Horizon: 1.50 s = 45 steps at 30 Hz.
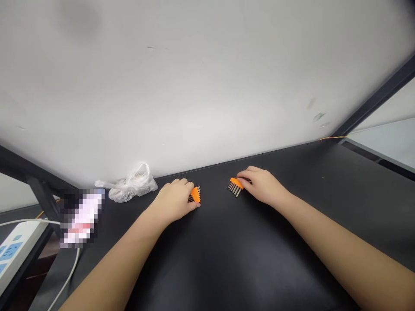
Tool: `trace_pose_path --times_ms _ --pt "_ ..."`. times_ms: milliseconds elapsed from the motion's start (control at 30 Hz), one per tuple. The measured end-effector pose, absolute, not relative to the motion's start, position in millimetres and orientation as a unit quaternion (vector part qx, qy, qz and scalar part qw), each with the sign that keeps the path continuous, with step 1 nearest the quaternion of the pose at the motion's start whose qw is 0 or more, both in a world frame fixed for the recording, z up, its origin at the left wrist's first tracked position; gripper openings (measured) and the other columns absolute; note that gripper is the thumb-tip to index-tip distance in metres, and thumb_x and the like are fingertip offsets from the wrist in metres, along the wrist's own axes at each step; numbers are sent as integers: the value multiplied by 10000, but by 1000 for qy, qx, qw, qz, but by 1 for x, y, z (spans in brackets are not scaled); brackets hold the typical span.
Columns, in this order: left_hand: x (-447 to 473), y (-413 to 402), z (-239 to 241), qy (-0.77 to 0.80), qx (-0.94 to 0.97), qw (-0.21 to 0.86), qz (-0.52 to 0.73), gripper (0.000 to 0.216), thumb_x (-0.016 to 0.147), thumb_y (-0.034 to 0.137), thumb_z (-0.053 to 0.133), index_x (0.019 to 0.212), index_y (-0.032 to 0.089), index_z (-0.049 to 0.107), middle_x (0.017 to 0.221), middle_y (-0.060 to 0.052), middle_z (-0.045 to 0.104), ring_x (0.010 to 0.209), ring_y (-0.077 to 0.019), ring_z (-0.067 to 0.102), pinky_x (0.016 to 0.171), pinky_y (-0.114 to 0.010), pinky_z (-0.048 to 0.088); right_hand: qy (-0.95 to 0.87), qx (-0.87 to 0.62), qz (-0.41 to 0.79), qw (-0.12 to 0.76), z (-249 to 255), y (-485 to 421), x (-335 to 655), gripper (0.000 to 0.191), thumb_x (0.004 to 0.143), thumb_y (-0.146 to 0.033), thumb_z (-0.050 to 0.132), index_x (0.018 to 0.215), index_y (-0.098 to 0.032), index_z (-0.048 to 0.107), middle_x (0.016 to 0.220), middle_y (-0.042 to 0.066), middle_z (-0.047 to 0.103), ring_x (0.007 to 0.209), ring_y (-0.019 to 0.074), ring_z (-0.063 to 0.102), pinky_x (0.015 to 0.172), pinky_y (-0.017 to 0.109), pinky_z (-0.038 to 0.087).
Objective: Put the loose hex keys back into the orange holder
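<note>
My left hand (176, 198) is closed around an orange screwdriver bit holder (196, 195) just above or on the black table. Dark bits stick out on both sides of its orange strip, and my fingers hide part of it. Across a short gap, my right hand (259, 185) pinches a second orange bit holder (237, 183) between thumb and fingers. Several greyish bits on this one point toward the front of the table, and its right end is covered by my fingers. The two holders are apart from each other.
A knotted clear plastic bag (133, 185) lies by the wall, left of my left hand. A pixelated flat object (82, 218) is at the left, near a white power strip (19, 246) and its cable (71, 272). Dark metal posts frame the black table (220, 259).
</note>
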<state>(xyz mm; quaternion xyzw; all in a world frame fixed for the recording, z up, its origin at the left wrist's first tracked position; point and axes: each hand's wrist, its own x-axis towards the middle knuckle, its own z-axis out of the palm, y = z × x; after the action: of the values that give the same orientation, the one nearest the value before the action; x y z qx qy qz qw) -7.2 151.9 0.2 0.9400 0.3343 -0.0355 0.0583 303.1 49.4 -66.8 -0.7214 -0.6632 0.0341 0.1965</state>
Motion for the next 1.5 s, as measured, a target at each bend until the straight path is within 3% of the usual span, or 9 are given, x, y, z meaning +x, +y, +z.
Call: trace_pose_path --times_ms 100,200,333,533,700,900,1067,1333,1500 --pt "0 144 -1 323 944 71 3 242 825 437 691 905 216 634 929 -63 644 917 -274 618 774 -375 474 -635 -736 -25 233 -62 50 304 289 964 -361 557 1176 -256 721 1147 94 689 1080 301 651 919 475 527" --pt "6 132 4 304 931 203 17 257 770 424 744 874 212 643 899 -42 650 851 -230 626 730 -333 480 -649 -680 -16 342 -50 42 288 324 957 -336 582 1250 -231 672 1267 119 654 1185 307 609 1033 503 490" --pt "9 119 13 264 851 455 1 357 750 498 786 909 212 646 808 4 637 707 -158 594 604 -268 447 -673 -537 243 447 -35 23 247 386 1004 -293 515 1390 -287 540 1304 85 640 1091 223 662 968 422 556" --pt "16 111 9 262 799 541 32 288 758 413 797 893 200 657 775 9 641 658 -122 558 584 -250 424 -619 -505 438 412 -31 14 217 335 1007 -297 523 1339 -282 565 1015 41 661 884 180 639 788 345 556" --pt "21 107 -2 296 794 520 105 321 737 402 816 938 203 664 786 -9 699 662 -143 618 584 -259 461 -489 -463 597 435 -39 21 219 389 970 -337 611 1345 -264 541 871 -1 655 694 145 621 651 300 528" --pt "22 104 -14 304 831 434 170 292 752 370 787 917 221 598 818 5 709 701 -153 644 608 -262 473 -398 -429 649 486 -42 22 217 417 895 -370 730 1264 -234 591 816 2 670 633 132 603 642 298 519" --pt "28 93 -16 320 851 386 156 236 819 370 708 928 235 548 839 20 691 706 -153 641 610 -262 461 -362 -488 592 529 -46 21 202 320 949 -513 626 1104 -234 643 769 -13 610 584 116 522 537 258 441" --pt "33 83 -22 304 848 392 186 384 829 427 753 1134 256 594 983 -3 709 842 -183 672 697 -285 494 -380 -498 544 559 -50 22 192 315 919 -507 675 1093 -254 605 873 14 668 773 186 646 643 306 512" --pt "32 85 -23 311 852 373 196 287 836 421 731 1011 232 605 903 -3 678 782 -167 631 668 -277 478 -407 -519 493 567 -51 23 196 275 915 -497 683 1005 -240 649 902 19 661 814 187 630 695 320 513"
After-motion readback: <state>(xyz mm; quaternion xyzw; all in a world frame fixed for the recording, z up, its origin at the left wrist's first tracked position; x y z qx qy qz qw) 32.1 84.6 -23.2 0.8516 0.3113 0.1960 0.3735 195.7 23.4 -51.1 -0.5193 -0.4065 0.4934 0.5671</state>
